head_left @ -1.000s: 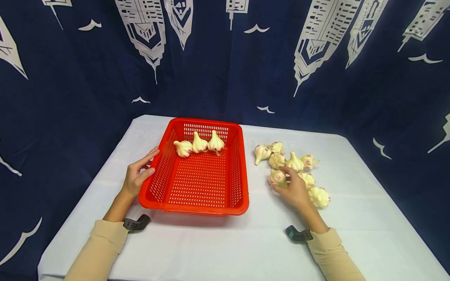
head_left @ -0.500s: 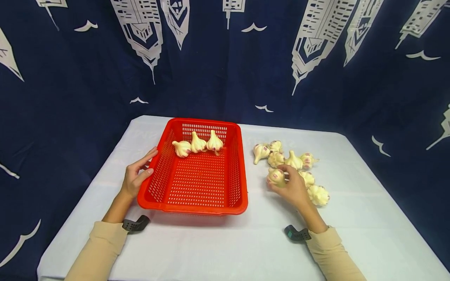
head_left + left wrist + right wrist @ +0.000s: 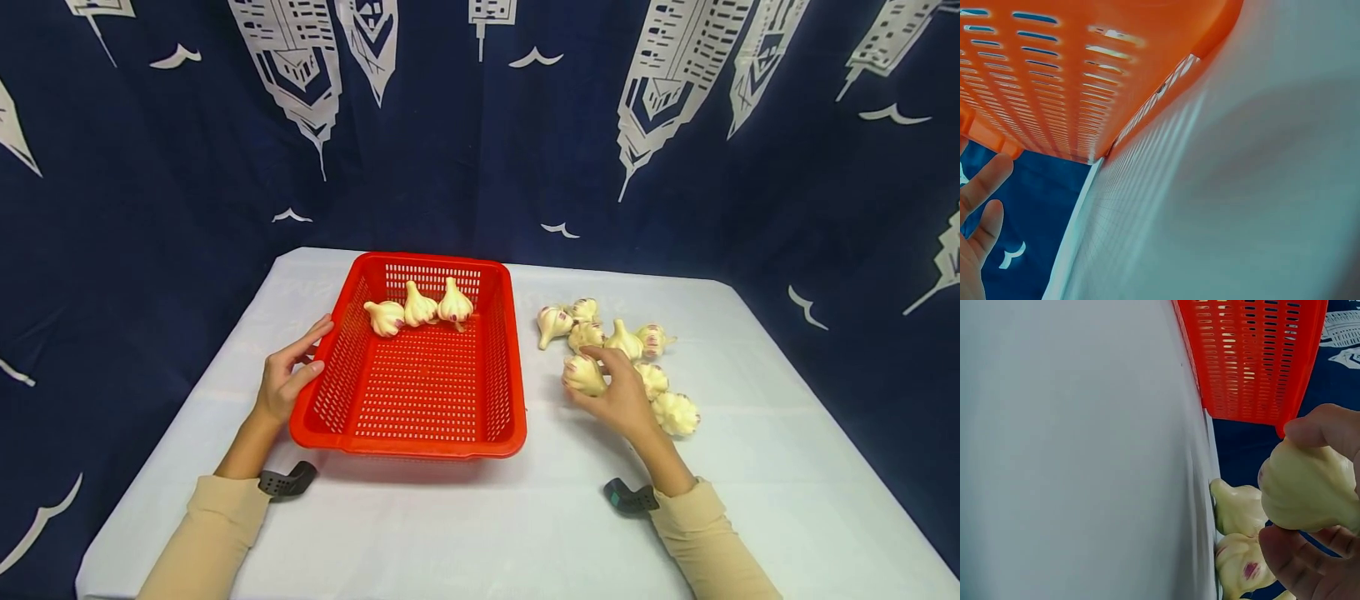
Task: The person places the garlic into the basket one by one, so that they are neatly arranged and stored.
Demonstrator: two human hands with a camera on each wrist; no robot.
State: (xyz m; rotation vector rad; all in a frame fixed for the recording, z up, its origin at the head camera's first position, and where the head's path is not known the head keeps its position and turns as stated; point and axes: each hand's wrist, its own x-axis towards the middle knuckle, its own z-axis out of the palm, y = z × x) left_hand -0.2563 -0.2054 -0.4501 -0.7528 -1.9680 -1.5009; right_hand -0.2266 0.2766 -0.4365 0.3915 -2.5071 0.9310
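Note:
In the head view my right hand [image 3: 617, 396] pinches a garlic bulb [image 3: 583, 375] between thumb and fingers, on the near left side of a loose group of bulbs. The right wrist view shows the thumb on one side of that bulb [image 3: 1307, 487] and fingertips on the other. My left hand [image 3: 288, 375] rests against the left rim of a red perforated plastic basket [image 3: 405, 446], its fingers mostly straight and spread. Inside the basket, three garlic bulbs [image 3: 420, 305] lie together toward the back. Part of the left hand [image 3: 979, 212] appears below the basket wall in the left wrist view.
Several more garlic bulbs [image 3: 676, 414] lie on the white-covered table [image 3: 450, 525], right of the basket. Some sit close behind and beside the right hand. A dark blue curtain [image 3: 435, 183] with white prints hangs beyond the table's far edge.
The held garlic bulb has moved slightly left with my right hand, away from the bulbs on its right. The left hand stays at the basket's rim. The head view has shifted a little.

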